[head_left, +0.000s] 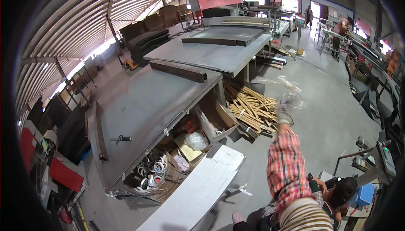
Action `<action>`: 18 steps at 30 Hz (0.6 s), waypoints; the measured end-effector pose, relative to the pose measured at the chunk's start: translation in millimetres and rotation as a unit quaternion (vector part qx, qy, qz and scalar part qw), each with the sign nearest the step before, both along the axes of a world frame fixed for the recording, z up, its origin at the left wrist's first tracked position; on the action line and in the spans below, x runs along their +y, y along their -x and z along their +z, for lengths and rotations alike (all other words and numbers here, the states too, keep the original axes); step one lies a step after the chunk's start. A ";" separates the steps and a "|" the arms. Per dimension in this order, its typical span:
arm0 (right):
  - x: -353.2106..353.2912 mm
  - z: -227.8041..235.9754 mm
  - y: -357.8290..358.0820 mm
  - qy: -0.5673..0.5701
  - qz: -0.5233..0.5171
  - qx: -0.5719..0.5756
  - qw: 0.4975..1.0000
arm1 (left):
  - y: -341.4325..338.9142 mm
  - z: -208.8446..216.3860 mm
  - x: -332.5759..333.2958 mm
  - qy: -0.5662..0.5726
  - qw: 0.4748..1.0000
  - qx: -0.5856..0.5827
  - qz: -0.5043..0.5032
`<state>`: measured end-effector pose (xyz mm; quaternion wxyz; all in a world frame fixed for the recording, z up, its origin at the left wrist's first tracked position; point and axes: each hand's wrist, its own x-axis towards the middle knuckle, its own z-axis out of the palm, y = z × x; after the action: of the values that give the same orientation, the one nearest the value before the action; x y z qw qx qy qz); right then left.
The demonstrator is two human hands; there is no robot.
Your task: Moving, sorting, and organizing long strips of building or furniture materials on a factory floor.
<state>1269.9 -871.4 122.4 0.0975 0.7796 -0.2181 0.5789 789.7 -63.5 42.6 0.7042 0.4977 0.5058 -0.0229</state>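
My right arm, in a red and black plaid sleeve over striped cloth, stretches forward from the lower right. At its end my right hand [285, 113], apparently in a grey glove, is smeared by motion, so its fingers do not show. Just beyond it is a blurred, clear, film-like thing [289, 85]; I cannot tell whether the hand holds it. The hand is nearest to a pile of thin wooden strips [249, 106] on its left. My left hand is out of view.
To the left stands a large grey metal-topped table [143, 100] with dark bars on it; rolls of tape [158, 167] and boxes sit beneath. A long white panel [198, 188] slants up from the lower edge. A co-worker [344, 191] is close at the lower right, near a blue box [365, 194].
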 end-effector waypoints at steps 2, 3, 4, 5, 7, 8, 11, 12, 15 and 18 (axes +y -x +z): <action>81.9 -41.9 -26.5 -0.259 0.156 0.304 0.903 | 7.4 14.7 21.7 -0.028 0.999 0.025 0.033; 118.3 -46.8 -23.5 -0.465 0.260 0.548 0.646 | 7.8 20.0 30.9 -0.037 0.998 0.035 0.041; 170.4 -28.5 -8.5 -0.457 0.230 0.552 0.658 | 19.0 26.1 39.9 -0.046 0.996 0.046 0.053; 182.7 -43.6 9.6 -0.470 0.319 0.471 0.675 | 17.7 26.5 46.5 -0.048 0.996 0.050 0.050; 182.0 -92.6 53.0 -0.540 0.463 0.407 0.574 | 7.9 14.9 62.9 -0.041 0.997 0.054 0.031; 189.4 -107.1 81.5 -0.582 0.421 0.394 0.573 | 12.2 8.1 73.4 -0.036 0.998 0.047 0.012; 201.2 -148.5 169.9 -0.652 0.279 0.370 0.600 | 22.9 -23.4 104.2 -0.017 0.999 0.016 -0.047; 203.8 -160.5 206.2 -0.636 0.261 0.420 0.592 | 25.6 -34.0 118.0 -0.010 0.997 0.005 -0.071; 228.3 -153.4 300.4 -0.528 0.267 0.611 0.526 | 30.8 -82.2 172.1 -0.359 0.897 0.091 -0.242; 239.0 -134.3 398.8 -0.498 0.283 0.649 0.501 | -89.4 -57.2 86.2 -0.578 0.771 -0.016 -0.268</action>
<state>871.1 -632.4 -11.9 -0.3612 0.8765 -0.1138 -0.2973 879.0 22.7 -14.6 0.2572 0.9263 0.2590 0.0939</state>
